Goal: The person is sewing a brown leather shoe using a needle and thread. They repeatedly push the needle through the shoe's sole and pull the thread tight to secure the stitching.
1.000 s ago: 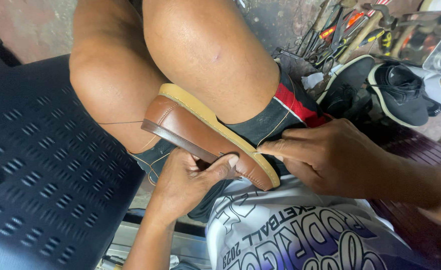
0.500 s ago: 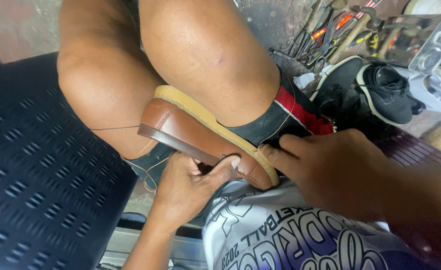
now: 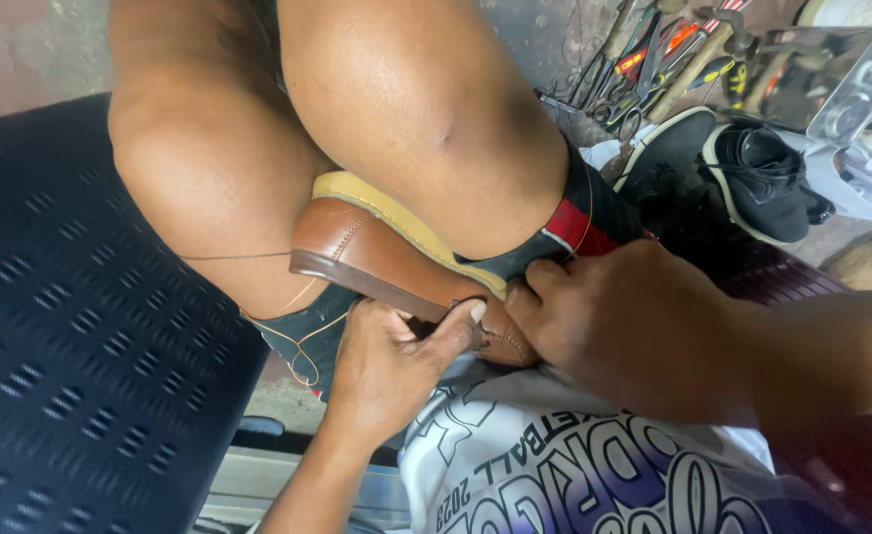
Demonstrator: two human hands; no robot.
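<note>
Between the knees: a brown leather shoe with a tan sole is wedged sideways between the person's bare thighs, sole edge turned up, which looks meant to hold it firm while both hands work.
Left hand: comes up from the near side, fingers curled under the shoe's near end, thumb laid flat along the brown upper; it appears to brace the shoe.
Right hand: reaches in from the right, fingers bent tight at the same end by the seam; whether they pinch a needle or the like, I cannot tell.
Thread: a thin line runs left from the shoe across the thigh, and more loops below over the dark shorts.
Far right: hand tools and black shoes lie well apart.
Left: dark perforated seat.
</note>
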